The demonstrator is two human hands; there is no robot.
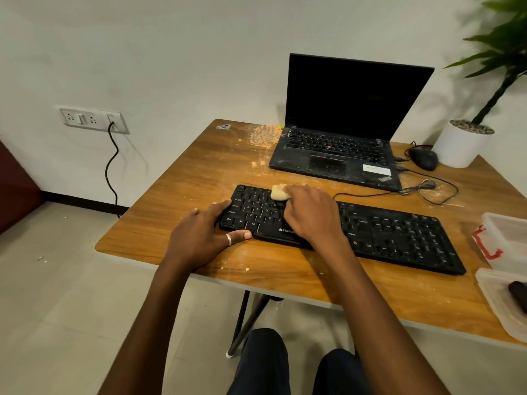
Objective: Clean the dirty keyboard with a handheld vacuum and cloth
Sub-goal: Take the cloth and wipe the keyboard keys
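Down onto a brown wood-grain table [185, 172], and there, lying slantwise across the near half, a black full-size plastic keyboard [385, 238], running from the middle off toward the right edge. Bracing its left end with the left hand [199, 232]: open, straight fingers [221, 208] laid against the short side, thumb flat along the near edge with a silver ring on it, nothing clutched. Pressing down on the far-left keys with the right hand [309, 213], curled tight round a small pale cream wad of cloth [279, 193], touching the top rows just right of the left hand's fingertips. Scattered over the wood, pale crumbs and dust, with a thick smear of orange-beige powder [263, 134] at the far edge. Just right of that smear, an open black laptop [342, 155] with a dark screen and a dusty deck, beyond the keyboard and apart from it. Farther right, a black corded mouse [423, 158] beside a white round pot [459, 146] with a green leafy plant. At the right edge, two clear plastic tubs [510, 238], the far one with a red clasp, the near one with something dark inside, too cut off to name. On the left wall, a white socket strip [94, 119] with a black cable hanging to the floor.
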